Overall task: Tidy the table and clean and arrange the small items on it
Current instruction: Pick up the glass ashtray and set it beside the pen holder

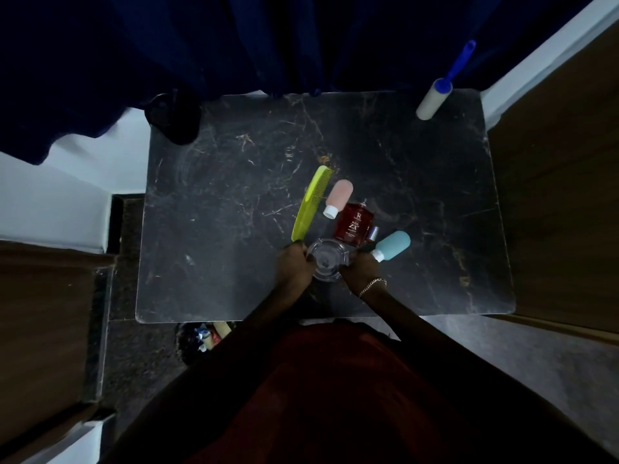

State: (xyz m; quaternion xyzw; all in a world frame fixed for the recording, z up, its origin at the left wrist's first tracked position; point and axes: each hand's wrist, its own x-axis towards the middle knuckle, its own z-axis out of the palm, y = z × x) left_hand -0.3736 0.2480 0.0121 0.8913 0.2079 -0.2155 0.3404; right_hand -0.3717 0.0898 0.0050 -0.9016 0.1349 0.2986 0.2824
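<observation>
I have both hands closed around the glass dish [326, 262], my left hand [294, 262] wrapped on its left rim and my right hand [360, 267] gripping the right rim, fingers curled tight on each side, and I cannot tell whether it is resting on the table [234, 195] or just lifted. It sits a little in from the near edge, roughly midway along it. Just beyond the dish the small things crowd together: the green comb [310, 204] angling away to the left, the pink bottle [339, 197] lying beside it, the red perfume bottle [354, 224] touching or nearly touching the dish's far rim, and the blue bottle [392, 245] right against my right knuckles. The lint roller [435, 95] leans at the far right corner, well apart. To do this well I judge I should keep the dish level, draw it straight toward the near edge rather than sideways, and watch my right knuckles so the blue bottle does not roll. Glass is slick, so an even grip matters.
</observation>
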